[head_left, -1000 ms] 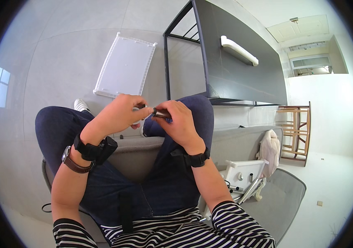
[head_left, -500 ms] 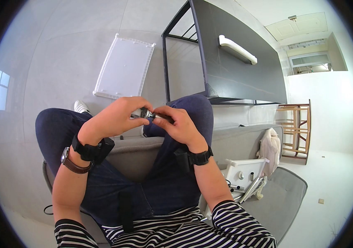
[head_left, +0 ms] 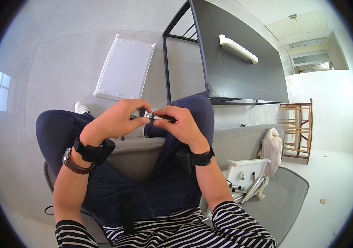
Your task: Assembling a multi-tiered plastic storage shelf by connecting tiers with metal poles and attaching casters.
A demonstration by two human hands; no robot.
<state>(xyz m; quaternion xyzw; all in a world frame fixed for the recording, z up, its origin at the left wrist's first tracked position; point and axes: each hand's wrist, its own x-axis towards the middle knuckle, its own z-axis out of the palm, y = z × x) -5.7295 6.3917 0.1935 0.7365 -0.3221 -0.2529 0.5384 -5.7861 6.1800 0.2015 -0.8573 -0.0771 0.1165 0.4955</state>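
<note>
Fingertips of both hands pinch one small metal part above the knees.
Left hand [head_left: 116, 118] grips its silvery end, right hand [head_left: 176, 124] closes on the dark stem [head_left: 163, 118]; turning slowly with wrists steady should keep the pieces aligned.

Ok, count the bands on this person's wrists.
3. Two on the left wrist: a black strap nearer the left hand and a brown-strapped watch behind it. One black strap on the right wrist. Sleeves could hide more.
</note>
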